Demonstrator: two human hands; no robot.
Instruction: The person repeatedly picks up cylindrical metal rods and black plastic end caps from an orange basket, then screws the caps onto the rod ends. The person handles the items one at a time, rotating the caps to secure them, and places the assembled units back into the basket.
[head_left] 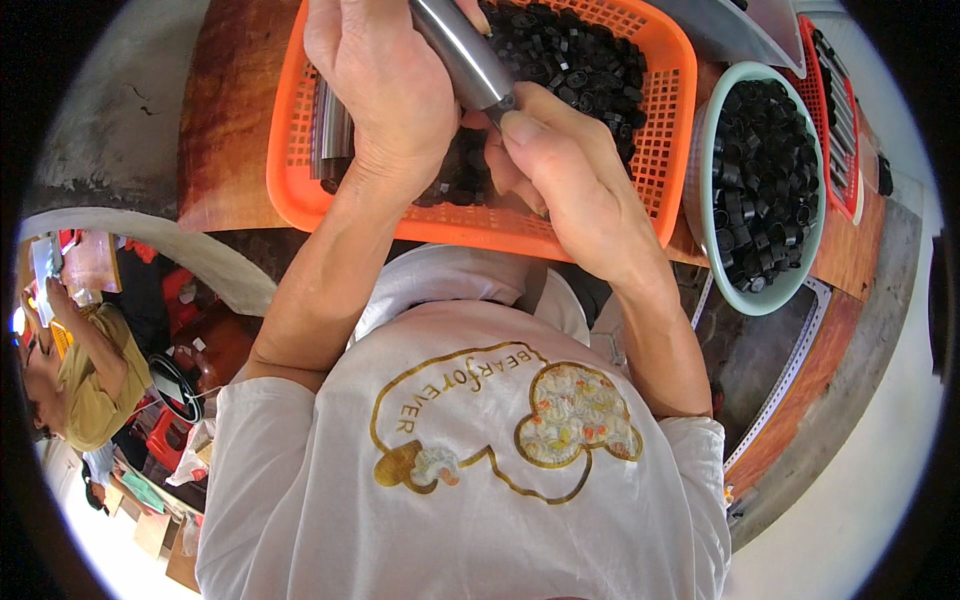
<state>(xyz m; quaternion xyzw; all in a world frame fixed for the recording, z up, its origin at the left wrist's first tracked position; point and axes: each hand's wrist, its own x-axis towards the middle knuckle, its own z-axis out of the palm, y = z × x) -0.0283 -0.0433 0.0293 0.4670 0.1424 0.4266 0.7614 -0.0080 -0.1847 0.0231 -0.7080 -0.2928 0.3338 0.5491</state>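
My left hand [385,95] is wrapped round a shiny grey metal tube [463,55], held at a slant above an orange plastic basket [480,228]. At the tube's lower end my right hand [570,165] is closed, its thumb pressing by the dark end fitting [502,106]. Whether the right fingers hold a separate black piece or only the tube's end is hidden. Many small black plastic pieces [570,60] fill the basket beneath. More metal tubes [330,135] lie along the basket's left side, beside my left wrist.
To the right stands a pale green bowl [755,304] heaped with black pieces. Beyond it a red basket [848,195] holds slim tubes, and a grey bin [735,30] sits at the far right. The wooden tabletop [235,100] extends left. Another person [105,370] is at far left.
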